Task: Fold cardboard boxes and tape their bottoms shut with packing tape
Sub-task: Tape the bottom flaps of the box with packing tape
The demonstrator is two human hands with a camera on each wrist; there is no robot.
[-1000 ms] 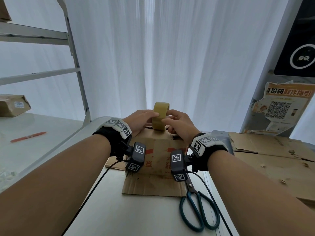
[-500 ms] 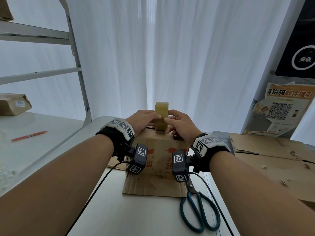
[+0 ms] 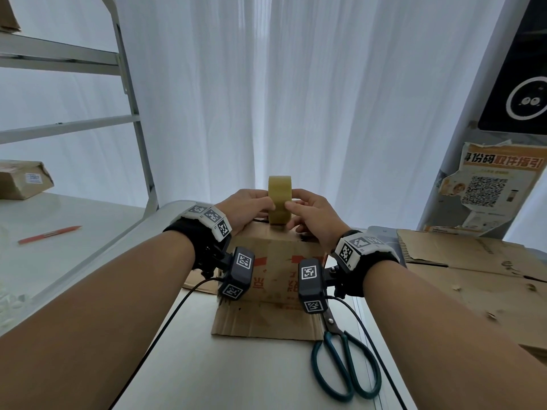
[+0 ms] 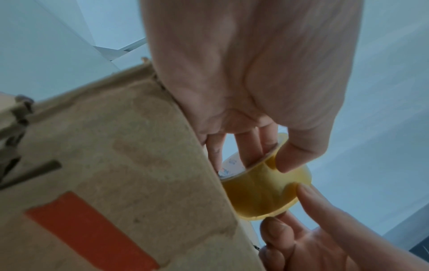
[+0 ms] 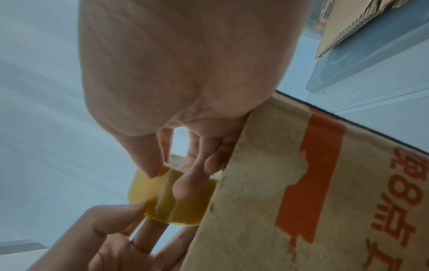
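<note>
A brown cardboard box [image 3: 275, 261] with red print stands on the white table, its lower flap spread flat toward me. A yellowish roll of packing tape [image 3: 279, 199] stands on edge above the box's top. My left hand [image 3: 248, 208] grips the roll [image 4: 262, 192], fingers through its core and thumb on the outside. My right hand [image 3: 307, 211] pinches the roll's outer face [image 5: 171, 199] with thumb and forefinger. The box top beneath the hands is hidden.
Green-handled scissors [image 3: 343, 362] lie on the table right of the flap. Flattened cardboard sheets [image 3: 473, 276] are stacked at right. A red pen [image 3: 50, 234] and a brown parcel [image 3: 23, 179] lie on the left shelf. White curtains hang behind.
The roll has turned from angled to edge-on toward me. Both hands stayed on it above the box.
</note>
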